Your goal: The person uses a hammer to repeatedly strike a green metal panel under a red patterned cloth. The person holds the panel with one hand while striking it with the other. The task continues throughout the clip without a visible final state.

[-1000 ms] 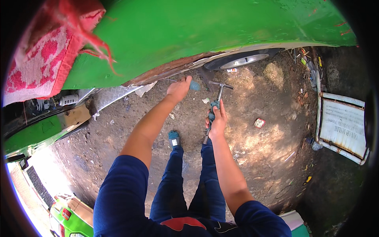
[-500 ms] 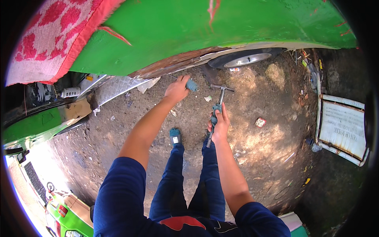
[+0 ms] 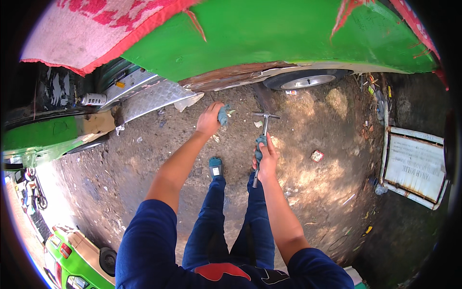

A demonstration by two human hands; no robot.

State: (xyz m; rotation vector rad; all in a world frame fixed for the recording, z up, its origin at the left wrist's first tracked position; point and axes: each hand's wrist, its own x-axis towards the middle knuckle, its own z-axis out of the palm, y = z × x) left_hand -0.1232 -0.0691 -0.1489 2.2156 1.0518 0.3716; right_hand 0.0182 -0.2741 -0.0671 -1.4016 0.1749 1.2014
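Note:
My left hand [image 3: 210, 118] is closed around a tool with a teal wrapped handle [image 3: 223, 115]; the handle's end sticks out on the hand's right, and its shaft cannot be made out. My right hand [image 3: 266, 156] grips a metal hammer [image 3: 265, 123] by the teal wrapping on its handle. The hammer's narrow head lies crosswise at the far end, and the bare handle end reaches down past my hand over my right leg. Both hands are held above the ground, short of the green car body [image 3: 269, 36] in front of me.
Below the green panel run a bare rusty sill [image 3: 236, 76] and a wheel [image 3: 308, 80]. A red-and-white cloth [image 3: 110, 24] drapes over the upper left. A metal tread plate [image 3: 156, 98] and spray can [image 3: 93, 99] sit at left, a white sign board [image 3: 415, 161] at right. Litter dots the dirt ground.
My left hand has shifted slightly left and down with its tool, whose thin shaft showed before. The hammer has moved slightly left and down. The view has turned, so the car body appears shifted right.

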